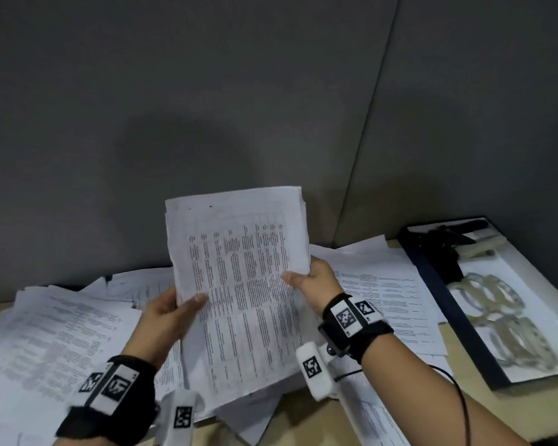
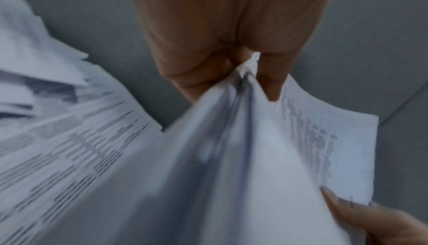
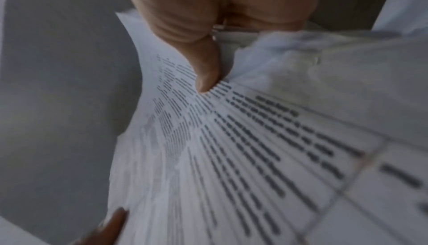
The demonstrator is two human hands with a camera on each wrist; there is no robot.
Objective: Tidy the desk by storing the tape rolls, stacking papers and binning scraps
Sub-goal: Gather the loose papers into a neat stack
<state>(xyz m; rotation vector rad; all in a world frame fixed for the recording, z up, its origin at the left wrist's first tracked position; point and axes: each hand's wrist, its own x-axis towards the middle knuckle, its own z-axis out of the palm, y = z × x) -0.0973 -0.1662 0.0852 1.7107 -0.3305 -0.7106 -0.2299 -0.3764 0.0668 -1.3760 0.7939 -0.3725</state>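
Holding a sheaf of printed sheets upright above the desk, both hands grip its side edges. At far left, loose papers lie fanned in an untidy heap. Left hand: thumb on the printed face, fingers curled behind, pinching the sheaf's left edge; the wrist view shows the sheets splaying below that pinch. Centre: the sheaf stands nearly vertical, its lower edge seemingly resting on the papers beneath. Thin, limp and light, it will likely bow or shed sheets unless gripped at both edges, and squaring it calls for tapping on a firm surface. Right hand: thumb across the face, fingers behind, gripping the right edge slightly higher; wrist raised, forearm angled inward. Further right, more papers lie spread flat. At far right, a tray holds tape rolls and a dark tool, well apart from the hands.
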